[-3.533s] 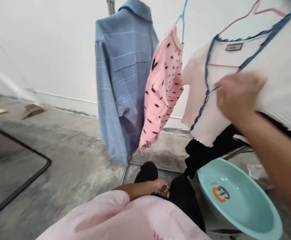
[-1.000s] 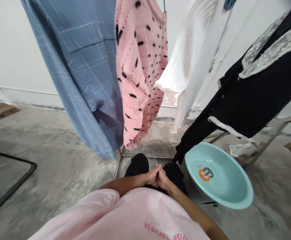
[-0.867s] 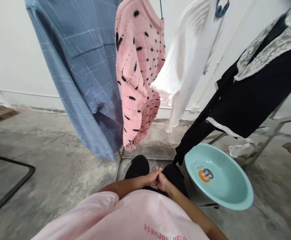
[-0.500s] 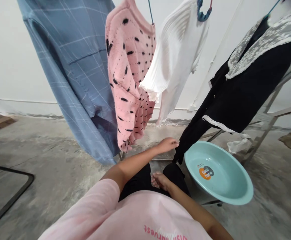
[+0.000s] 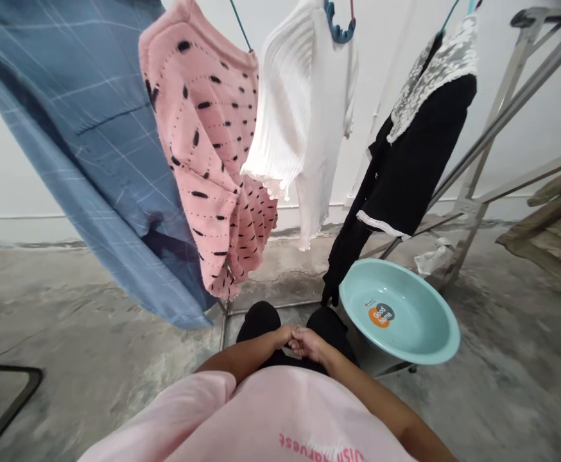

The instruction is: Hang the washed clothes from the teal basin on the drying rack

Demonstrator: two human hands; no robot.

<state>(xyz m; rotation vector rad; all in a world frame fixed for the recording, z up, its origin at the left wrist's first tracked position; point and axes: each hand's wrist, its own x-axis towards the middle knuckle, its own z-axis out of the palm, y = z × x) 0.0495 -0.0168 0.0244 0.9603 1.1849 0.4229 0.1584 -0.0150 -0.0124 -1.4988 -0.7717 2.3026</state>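
In my lap, between my black-clad knees, my left hand [image 5: 285, 334] and my right hand [image 5: 308, 342] touch each other. The fingers of both are curled in, and no object shows in them. Ahead of me hang several garments: a blue checked one [image 5: 102, 167], a pink sweater with black marks [image 5: 208, 154], a white ribbed top [image 5: 304, 109], and a black garment with white lace [image 5: 420, 135]. The black garment's sleeve tip hangs by my right knee. Just right of that knee stands a light teal basin [image 5: 420, 314] with a round sticker inside.
A metal rack frame [image 5: 483, 141] slants along the right side. Olive cloth [image 5: 554, 224] hangs at the far right, and a white cloth [image 5: 434, 256] lies behind the basin. On the concrete floor at left is a black metal bar [image 5: 15, 398]. A pale wall stands behind.
My left hand has come down from beside the black sleeve to meet my right hand in my lap. The view has turned right, so the garments sit farther left.
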